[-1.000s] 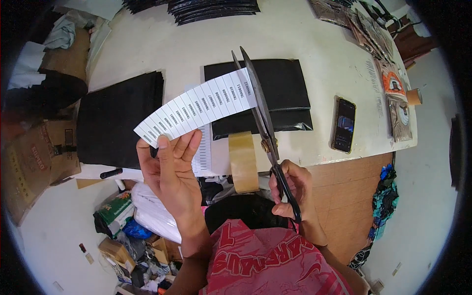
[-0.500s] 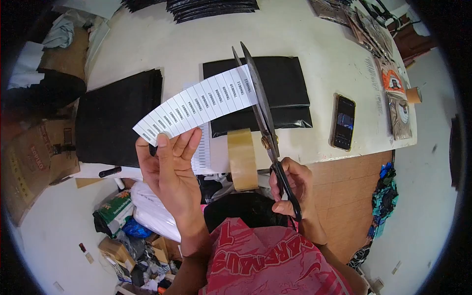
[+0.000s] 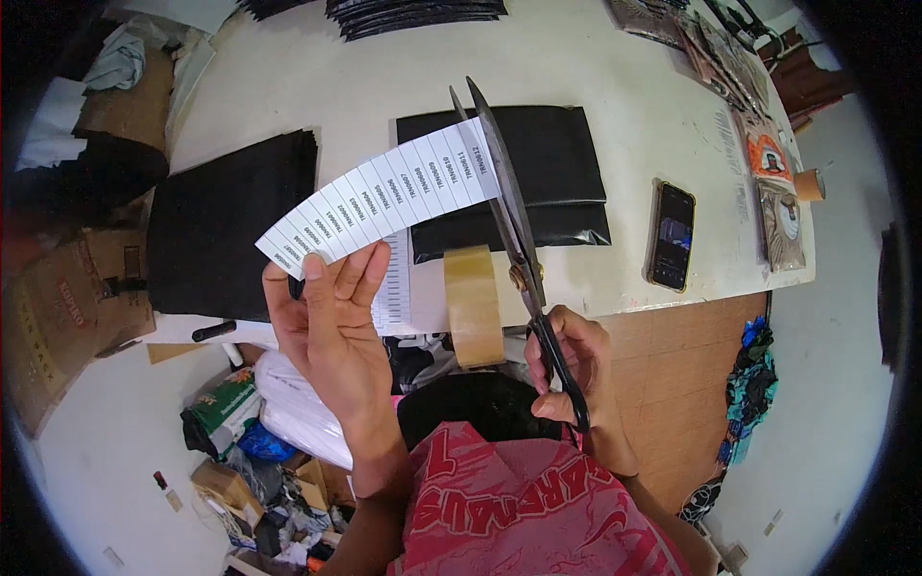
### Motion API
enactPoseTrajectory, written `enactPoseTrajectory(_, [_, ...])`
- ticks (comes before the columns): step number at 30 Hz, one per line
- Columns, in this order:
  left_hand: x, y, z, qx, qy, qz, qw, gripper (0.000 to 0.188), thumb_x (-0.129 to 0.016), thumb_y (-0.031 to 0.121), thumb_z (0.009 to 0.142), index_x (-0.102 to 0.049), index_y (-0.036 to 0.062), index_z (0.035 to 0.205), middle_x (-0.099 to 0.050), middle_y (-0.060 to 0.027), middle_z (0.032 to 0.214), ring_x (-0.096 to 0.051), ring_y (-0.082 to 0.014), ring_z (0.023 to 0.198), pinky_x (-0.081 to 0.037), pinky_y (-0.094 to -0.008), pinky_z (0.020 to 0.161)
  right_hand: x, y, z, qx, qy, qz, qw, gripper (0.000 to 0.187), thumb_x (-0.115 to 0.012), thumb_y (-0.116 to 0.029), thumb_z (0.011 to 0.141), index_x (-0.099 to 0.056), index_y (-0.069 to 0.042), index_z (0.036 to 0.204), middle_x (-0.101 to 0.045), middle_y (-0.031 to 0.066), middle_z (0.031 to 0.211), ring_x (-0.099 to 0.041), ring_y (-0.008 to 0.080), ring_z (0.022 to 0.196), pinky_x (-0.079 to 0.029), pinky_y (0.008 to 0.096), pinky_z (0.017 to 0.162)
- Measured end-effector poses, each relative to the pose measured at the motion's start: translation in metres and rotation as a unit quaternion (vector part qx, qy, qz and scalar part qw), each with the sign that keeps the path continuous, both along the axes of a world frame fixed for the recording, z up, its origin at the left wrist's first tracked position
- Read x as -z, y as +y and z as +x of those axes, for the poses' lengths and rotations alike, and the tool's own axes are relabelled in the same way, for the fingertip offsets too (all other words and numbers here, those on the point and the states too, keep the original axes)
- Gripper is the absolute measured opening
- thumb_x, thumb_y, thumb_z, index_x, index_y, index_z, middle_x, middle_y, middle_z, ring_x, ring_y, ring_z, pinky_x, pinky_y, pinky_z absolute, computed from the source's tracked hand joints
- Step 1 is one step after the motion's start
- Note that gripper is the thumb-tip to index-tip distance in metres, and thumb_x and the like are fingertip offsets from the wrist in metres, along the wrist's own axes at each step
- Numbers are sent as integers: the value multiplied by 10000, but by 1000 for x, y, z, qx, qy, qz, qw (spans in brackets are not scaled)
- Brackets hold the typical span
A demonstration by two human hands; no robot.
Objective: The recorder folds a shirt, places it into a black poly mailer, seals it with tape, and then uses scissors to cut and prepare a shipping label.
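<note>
A: Hands first, what's the left hand (image 3: 331, 326) doing?
B: Raised above the desk (image 3: 615, 77) edge, palm toward the camera, grip clenched on the lower left end of a white paper strip (image 3: 384, 197). Fingers spread up behind the strip, thumb side at its corner. Strip carries a row of printed labels and slants up to the right

A: Right hand (image 3: 567, 370)?
B: Grasping black scissors (image 3: 514, 235), fingers through the handle loops low by the person's chest. Blades are parted, pointing up and away, tips over the desk

A: Strip versus blades?
B: Strip's upper right end sits right at the blades, touching or just between them, can't tell which. That end is held in the air above a black flat bag (image 3: 538, 178) lying on the desk

A: Other stuff nearby?
B: Roll of brown packing tape (image 3: 473, 302) standing on its edge at the desk's near edge, just left of the scissors' pivot. White label sheet (image 3: 392, 293) flat on the desk behind the left fingers. Stack of black bags (image 3: 226, 226) to the left, well apart from the scissors. Black phone (image 3: 670, 235) lying flat to the right of the flat bag. More black packs (image 3: 413, 12) at the far edge, printed pouches (image 3: 773, 187) at far right

A: Below the desk?
B: Boxes and plastic bags on the floor (image 3: 106, 451), red printed shirt (image 3: 528, 509) at bottom
</note>
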State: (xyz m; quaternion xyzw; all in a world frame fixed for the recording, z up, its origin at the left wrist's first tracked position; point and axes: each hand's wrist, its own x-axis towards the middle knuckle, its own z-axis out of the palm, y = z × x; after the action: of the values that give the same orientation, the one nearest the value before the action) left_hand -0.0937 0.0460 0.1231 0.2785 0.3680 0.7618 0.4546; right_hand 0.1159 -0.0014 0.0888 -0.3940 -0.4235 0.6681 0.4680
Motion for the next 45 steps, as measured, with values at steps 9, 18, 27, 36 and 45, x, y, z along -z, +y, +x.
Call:
enactPoseTrajectory(9, [-2,0,0,13,0,9,1000,199,-501,71,971,-501,8,1160,-631,-240,1126,-658,-311,1019,-568,-408,894,5,0,2,-10,-18,12,1000,633,-927,-371,554,-476,-55,867,-516,14,682,-500,62,526,-393,182,458])
enactPoseTrajectory(18, [3,1,2,0,-1,-3,1000,194,-504,67,969,-500,0,1151,-637,-249,1102,-671,-300,989,-583,-395,866,3,0,2,0,5,-2,1000,540,-932,-290,575,-526,-46,835,-538,-11,718,-508,43,557,-371,184,502])
enactPoseTrajectory(27, [1,1,3,-5,-3,-2,1000,186,-503,67,968,-500,-2,1141,-641,-256,1083,-672,-302,986,-584,-406,863,3,0,2,0,7,-12,1000,561,-935,-304,568,-504,-61,831,-546,-11,728,-515,43,569,-370,192,514])
enactPoseTrajectory(36, [1,2,1,2,1,-5,1000,189,-499,74,972,-496,2,1147,-639,-252,1095,-666,-306,999,-576,-403,879,1,1,1,-2,1,-9,1000,565,-937,-314,561,-507,-60,826,-546,-11,729,-509,41,567,-364,188,506])
enactPoseTrajectory(45, [0,3,4,2,0,-6,1000,189,-494,74,975,-492,0,1149,-636,-248,1102,-669,-304,994,-575,-403,884,1,2,2,2,9,-21,1000,536,-930,-268,572,-504,-64,823,-542,-9,733,-499,42,576,-361,189,510])
